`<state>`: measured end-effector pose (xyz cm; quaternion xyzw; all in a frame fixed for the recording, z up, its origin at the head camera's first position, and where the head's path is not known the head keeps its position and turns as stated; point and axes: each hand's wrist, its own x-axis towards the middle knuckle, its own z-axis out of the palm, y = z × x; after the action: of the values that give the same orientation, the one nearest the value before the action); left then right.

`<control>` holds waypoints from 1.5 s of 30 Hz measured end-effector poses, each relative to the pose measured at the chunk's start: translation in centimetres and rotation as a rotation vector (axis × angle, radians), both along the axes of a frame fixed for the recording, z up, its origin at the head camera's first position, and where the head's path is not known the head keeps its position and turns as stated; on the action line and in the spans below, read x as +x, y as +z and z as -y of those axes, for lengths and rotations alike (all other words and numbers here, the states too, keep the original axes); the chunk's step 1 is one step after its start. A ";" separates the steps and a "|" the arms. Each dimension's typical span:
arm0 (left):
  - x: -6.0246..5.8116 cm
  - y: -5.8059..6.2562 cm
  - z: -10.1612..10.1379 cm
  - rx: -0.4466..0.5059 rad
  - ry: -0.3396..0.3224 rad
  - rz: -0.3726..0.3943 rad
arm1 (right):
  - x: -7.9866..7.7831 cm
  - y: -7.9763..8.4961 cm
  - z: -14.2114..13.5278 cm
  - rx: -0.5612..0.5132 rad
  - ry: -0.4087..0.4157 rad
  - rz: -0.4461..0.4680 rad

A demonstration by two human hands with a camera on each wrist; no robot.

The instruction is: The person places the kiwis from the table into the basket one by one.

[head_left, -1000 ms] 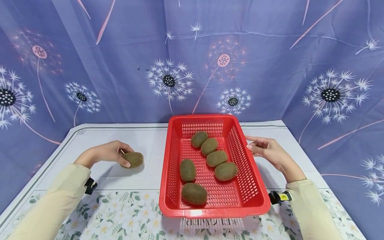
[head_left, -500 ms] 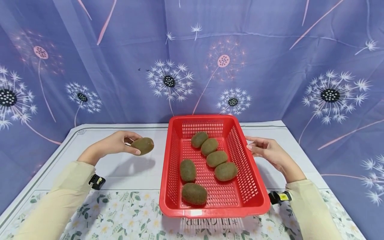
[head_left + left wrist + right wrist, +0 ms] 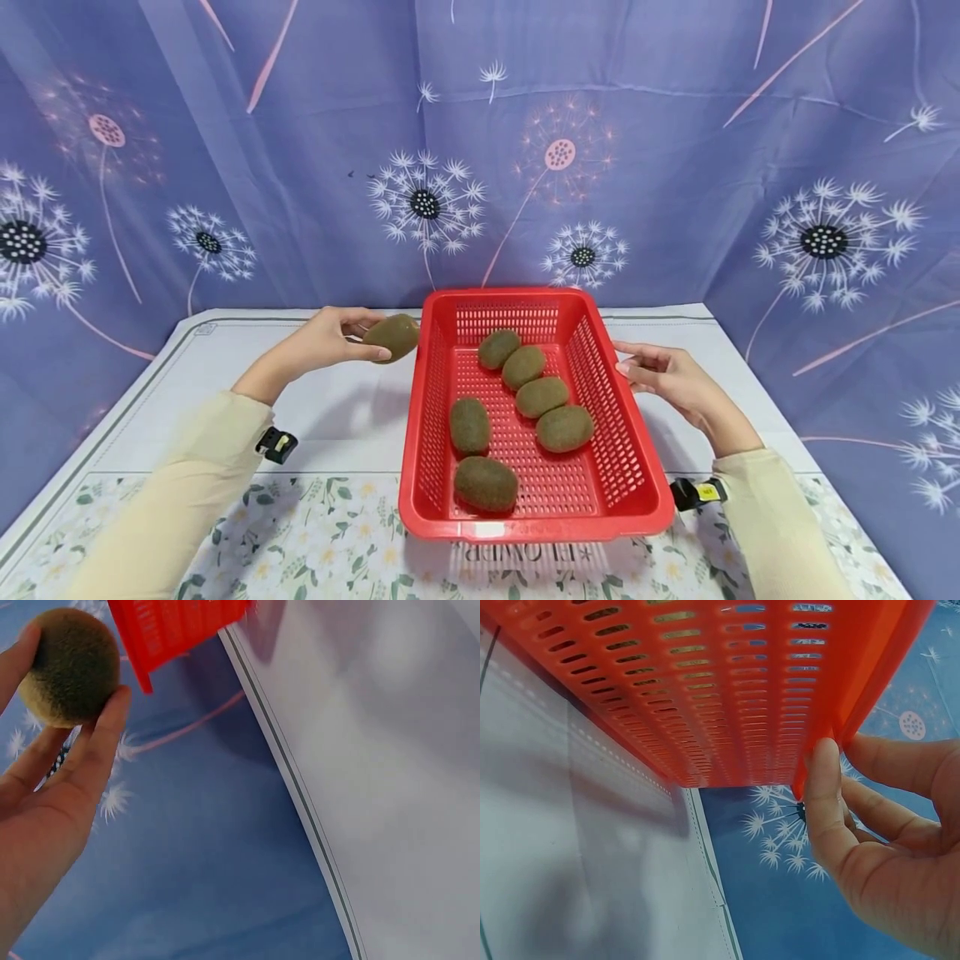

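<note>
My left hand [image 3: 322, 343] holds a brown kiwi [image 3: 395, 337] between thumb and fingers, raised over the white tabletop. The fruit is just left of the red plastic basket's [image 3: 536, 530] left rim. From the left wrist view, the kiwi [image 3: 71, 671] sits in my fingertips, and a corner of the basket [image 3: 180, 634] appears beyond it. My right hand [image 3: 678, 387] pinches the basket's right rim; the right wrist view shows the thumb [image 3: 825, 776] against the rim's underside. Inside the basket lie several kiwis, including one at the front [image 3: 486, 484] and one at the left [image 3: 469, 426].
A white cloth [image 3: 337, 442] with a floral front part [image 3: 322, 533] covers the table. Behind and at both sides hangs a blue dandelion-print curtain [image 3: 315, 150]. The basket's slotted side wall [image 3: 705, 690] fills the top of the right wrist view.
My left hand has lifted the kiwi off the table and carried it right and farther back, up close to the basket's left rim. The right hand and the basket have stayed in place.
</note>
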<state>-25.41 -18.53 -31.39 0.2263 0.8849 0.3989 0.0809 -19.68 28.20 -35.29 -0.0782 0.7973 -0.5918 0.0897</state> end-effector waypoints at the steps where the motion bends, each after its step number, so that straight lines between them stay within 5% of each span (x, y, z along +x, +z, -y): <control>1: -0.1 0.0 -0.3 0.009 0.000 0.002 | 0.0 0.0 0.0 -0.002 0.000 0.000; 6: -0.3 -0.2 -2.3 0.084 -0.006 0.035 | -0.1 -0.2 0.0 -0.007 0.000 0.002; 11: -0.8 -0.2 -4.3 0.114 -0.029 -0.009 | -0.1 -0.1 0.0 -0.002 0.003 -0.002; 23: -1.9 -0.7 -8.4 0.070 -0.194 -0.067 | 0.0 0.0 0.0 0.009 -0.011 0.005; 45: -2.5 -1.7 -12.8 -0.306 -0.318 -0.223 | 0.0 -0.1 0.0 -0.028 -0.015 0.015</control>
<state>-27.96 -5.68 -33.08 0.3903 0.8918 0.2153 0.0779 -19.63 28.23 -35.42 -0.0690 0.7887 -0.6042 0.0903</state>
